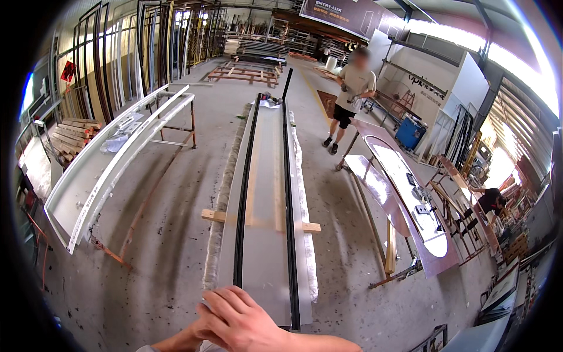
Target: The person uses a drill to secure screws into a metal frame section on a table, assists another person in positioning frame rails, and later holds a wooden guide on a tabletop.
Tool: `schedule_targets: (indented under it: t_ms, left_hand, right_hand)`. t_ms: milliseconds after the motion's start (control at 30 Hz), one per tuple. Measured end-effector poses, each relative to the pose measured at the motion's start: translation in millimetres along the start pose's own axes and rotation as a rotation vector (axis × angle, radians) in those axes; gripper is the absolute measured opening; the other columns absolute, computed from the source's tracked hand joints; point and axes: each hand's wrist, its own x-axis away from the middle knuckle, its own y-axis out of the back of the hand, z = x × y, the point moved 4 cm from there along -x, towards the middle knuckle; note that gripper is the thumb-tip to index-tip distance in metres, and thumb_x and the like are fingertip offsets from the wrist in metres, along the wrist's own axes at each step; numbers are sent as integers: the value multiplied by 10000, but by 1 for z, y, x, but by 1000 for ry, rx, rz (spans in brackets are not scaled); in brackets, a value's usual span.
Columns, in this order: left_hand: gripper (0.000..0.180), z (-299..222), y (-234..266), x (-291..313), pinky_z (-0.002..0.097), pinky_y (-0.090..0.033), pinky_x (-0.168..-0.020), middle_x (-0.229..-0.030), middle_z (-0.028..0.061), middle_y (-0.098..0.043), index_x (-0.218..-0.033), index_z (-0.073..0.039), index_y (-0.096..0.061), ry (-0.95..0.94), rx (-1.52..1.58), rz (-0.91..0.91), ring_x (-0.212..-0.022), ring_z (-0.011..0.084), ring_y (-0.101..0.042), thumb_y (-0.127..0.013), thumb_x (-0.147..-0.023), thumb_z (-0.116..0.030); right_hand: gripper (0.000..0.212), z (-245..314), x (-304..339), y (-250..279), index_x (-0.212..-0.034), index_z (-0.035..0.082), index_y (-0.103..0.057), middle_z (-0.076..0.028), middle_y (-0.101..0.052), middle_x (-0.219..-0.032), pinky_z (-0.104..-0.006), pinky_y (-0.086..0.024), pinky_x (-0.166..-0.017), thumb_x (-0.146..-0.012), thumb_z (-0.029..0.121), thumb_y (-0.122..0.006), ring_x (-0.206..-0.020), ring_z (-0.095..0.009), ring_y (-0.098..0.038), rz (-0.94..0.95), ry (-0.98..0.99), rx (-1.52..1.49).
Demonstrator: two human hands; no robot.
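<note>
At the near end of a long pale panel [267,258], my two hands overlap. My right hand [249,320] lies on top, its fingers closed together and bent over my left hand [204,333]. Most of the left hand's fingers are hidden beneath it, and so is anything between the palms. Two long black strips [288,234] run lengthwise along the panel, close to its two sides. Under the panel, a wooden crosspiece [311,227] sticks out on both sides. White padded wrapping [224,193] runs along the panel's edges. Small items [268,98] lie at its far end.
A white curved-looking frame [97,188] rests on rusty trestles at the left. To the right stands a bench with a long door-like panel [404,196] bearing black fittings. A person [354,88] stands beyond it; another person [488,203] bends down farther right. Tall frames [97,64] line the left wall.
</note>
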Motion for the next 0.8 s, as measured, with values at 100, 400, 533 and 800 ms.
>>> schedule_targets:
  t_ms: [100, 400, 533, 800]
  left_hand:
    - [378, -5, 3, 11, 313, -489, -868, -1100, 125, -634, -1117, 14, -623, -13, -28, -34, -990, 219, -616, -734, -759, -34]
    - [389, 14, 5, 7, 336, -470, -914, -1160, 118, -613, -1120, -1, -627, -30, -33, 8, -1064, 227, -581, -752, -756, -57]
    - [394, 17, 7, 9, 347, -462, -935, -1186, 115, -603, -1122, -7, -629, -34, -48, -16, -1097, 230, -566, -760, -755, -67]
    - [405, 20, 3, -2, 367, -445, -976, -1240, 109, -584, -1125, -20, -632, -101, -69, 27, -1163, 237, -535, -776, -752, -88]
  right_hand:
    - [470, 6, -18, -11, -1049, -17, -609, -161, -568, -1092, -455, -394, -983, -781, 361, -681, -1083, -338, -513, 159, 29, -13]
    - [540, -4, -4, -35, -1068, -19, -629, -170, -567, -1148, -452, -386, -984, -792, 444, -667, -1148, -335, -492, 308, -91, 62]
    - [376, -5, -5, -38, -1047, 3, -610, -141, -601, -1049, -400, -439, -879, -864, 327, -660, -1006, -268, -560, 220, -24, 148]
    - [492, -22, 16, -65, -1197, -5, -556, -166, -579, -1104, -385, -456, -874, -853, 338, -637, -1010, -291, -581, 408, -156, 70]
